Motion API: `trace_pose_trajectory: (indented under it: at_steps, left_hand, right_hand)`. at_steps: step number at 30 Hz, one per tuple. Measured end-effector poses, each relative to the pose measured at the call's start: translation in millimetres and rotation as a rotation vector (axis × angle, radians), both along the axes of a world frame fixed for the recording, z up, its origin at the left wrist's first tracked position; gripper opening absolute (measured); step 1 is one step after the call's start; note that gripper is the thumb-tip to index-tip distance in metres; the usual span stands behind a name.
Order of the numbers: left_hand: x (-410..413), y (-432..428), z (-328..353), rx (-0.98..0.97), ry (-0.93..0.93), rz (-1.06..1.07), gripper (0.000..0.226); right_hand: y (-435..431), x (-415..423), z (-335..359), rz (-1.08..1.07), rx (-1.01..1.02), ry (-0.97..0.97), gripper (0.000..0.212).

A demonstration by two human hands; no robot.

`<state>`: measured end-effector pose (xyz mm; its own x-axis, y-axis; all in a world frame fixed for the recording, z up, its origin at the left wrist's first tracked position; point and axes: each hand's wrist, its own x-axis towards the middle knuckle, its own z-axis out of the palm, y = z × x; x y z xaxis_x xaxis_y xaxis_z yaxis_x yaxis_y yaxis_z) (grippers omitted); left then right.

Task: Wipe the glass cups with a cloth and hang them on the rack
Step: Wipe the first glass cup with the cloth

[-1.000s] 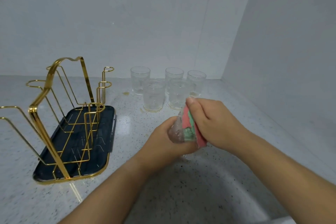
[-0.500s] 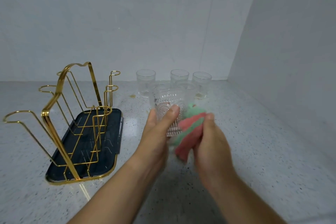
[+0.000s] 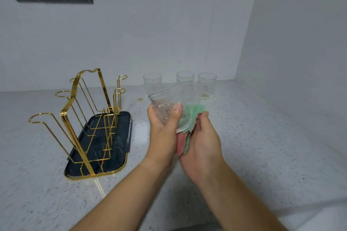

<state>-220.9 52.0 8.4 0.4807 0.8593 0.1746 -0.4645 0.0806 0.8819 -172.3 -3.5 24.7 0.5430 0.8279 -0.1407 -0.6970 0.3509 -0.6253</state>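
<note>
Running to a corner of pale walls at the far right, a speckled white bench carries a gold rack on its dark tray at the left, with three glass cups along the back edge. Above mid-bench, the left hand grips a tilted patterned cup. The right hand clutches a green-and-pink cloth against it. Bench surface shows between tray and hands, and stretches rightward to the side wall.

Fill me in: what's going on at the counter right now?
A person is wiping a glass cup. The left hand grips the cup, tilted, while the right hand holds a red-and-green cloth against its base. The gold rack on its dark tray to the left has no cups on it yet. More cups stand by the back wall.
</note>
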Motion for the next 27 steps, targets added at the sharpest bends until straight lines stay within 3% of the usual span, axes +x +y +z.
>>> trace_pose_trajectory:
  at_steps: [3, 6, 13, 19, 24, 27]
  left_hand:
    - [-8, -3, -5, 0.022, 0.018, -0.034, 0.027]
    - [-11, -7, -7, 0.045, 0.079, 0.021, 0.043]
    - [-7, -13, 8, -0.053, -0.039, -0.028, 0.066]
    - [-7, -21, 7, 0.042, 0.025, 0.0, 0.033]
    - [-8, -4, 10, 0.175, 0.089, 0.084, 0.023]
    - [-12, 8, 13, 0.231, 0.105, 0.121, 0.034]
  right_hand:
    - [2, 6, -9, 0.04, -0.06, -0.018, 0.061]
    - [2, 14, -14, -0.005, -0.115, -0.063, 0.055]
    - [-6, 6, -6, -0.044, 0.011, -0.062, 0.034]
    - [-7, 7, 1, 0.022, 0.013, 0.144, 0.045]
    - [-19, -2, -4, 0.166, 0.041, 0.227, 0.064]
    - [-28, -5, -6, 0.236, 0.072, 0.181, 0.069]
